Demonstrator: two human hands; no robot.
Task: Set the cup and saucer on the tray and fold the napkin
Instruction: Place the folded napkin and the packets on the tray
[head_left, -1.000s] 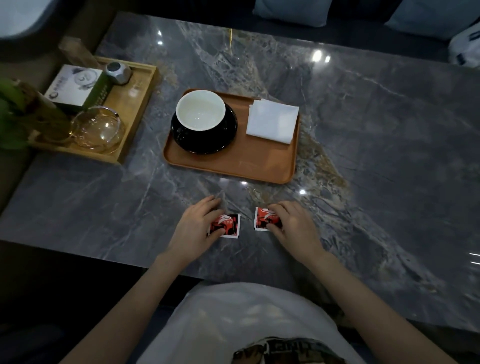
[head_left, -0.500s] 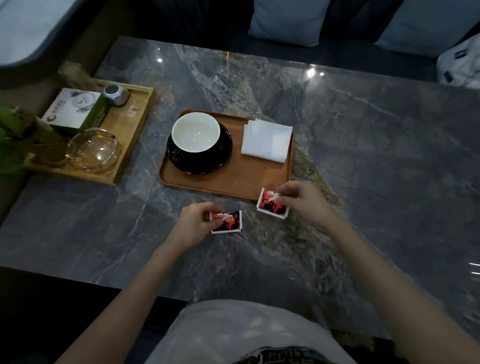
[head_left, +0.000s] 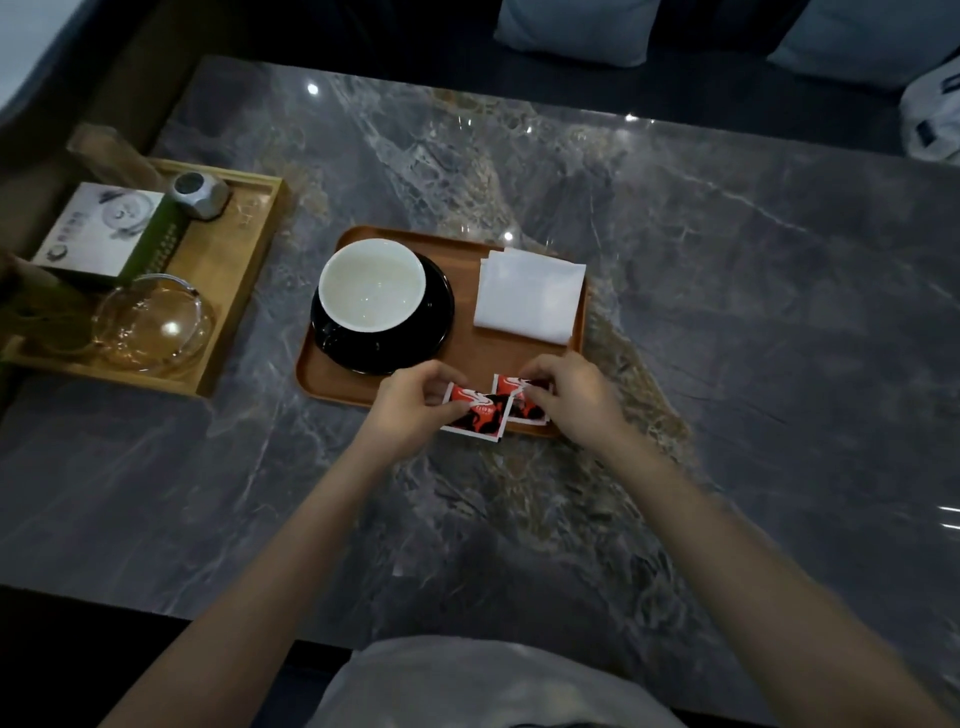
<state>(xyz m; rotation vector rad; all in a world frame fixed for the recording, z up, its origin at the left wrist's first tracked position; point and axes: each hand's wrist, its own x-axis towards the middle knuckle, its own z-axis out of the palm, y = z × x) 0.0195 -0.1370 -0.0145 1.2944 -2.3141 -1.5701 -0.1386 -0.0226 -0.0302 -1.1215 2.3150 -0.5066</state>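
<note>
A white cup (head_left: 371, 283) stands on a black saucer (head_left: 415, 343) at the left of the brown tray (head_left: 467, 358). A folded white napkin (head_left: 527, 296) lies on the tray's right half. My left hand (head_left: 410, 410) pinches a red and black sachet (head_left: 480, 413) over the tray's near edge. My right hand (head_left: 569, 395) pinches a second red sachet (head_left: 519, 400) just to the right, on the tray's near rim. The two sachets overlap slightly.
At the left a wooden tray (head_left: 244, 291) holds a glass bowl (head_left: 153, 322), a green and white box (head_left: 109, 234) and a grey faceted object (head_left: 200, 195). The marble table (head_left: 727, 312) spreads right. Cushions (head_left: 576, 28) lie beyond the far edge.
Both hands lifted the sachets off the table near me and carried them forward to the tray's near edge, where they now meet side by side.
</note>
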